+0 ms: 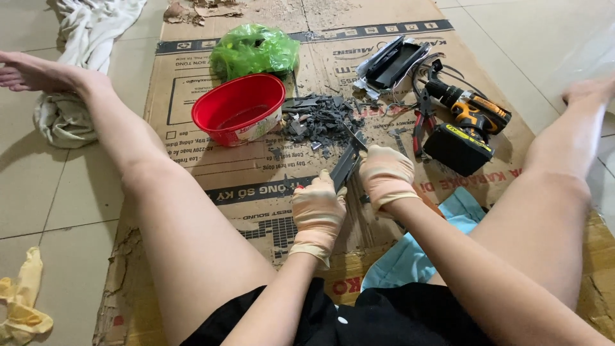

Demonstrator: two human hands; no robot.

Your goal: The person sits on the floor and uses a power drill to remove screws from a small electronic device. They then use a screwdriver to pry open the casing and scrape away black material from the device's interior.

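A person sits on a flattened cardboard sheet [211, 173] on a tiled floor, legs spread, both hands in thin pale gloves. The left hand [318, 214] and right hand [386, 176] sit close together, fingers curled tight around a long dark flat strip [346, 164], one hand at each side, seemingly to brace it steady. The strip angles up and away from the fingertips toward a pile of dark broken scraps [320, 122] just beyond them. Farther past the left fingers stands a red bowl [238, 109], with a green plastic bag [254, 50] behind it. Beyond the right fingers lie red-handled pliers [421, 125] and a yellow-and-black cordless drill [464, 125], close enough to grab. A dark casing [392, 64] lies farther off.
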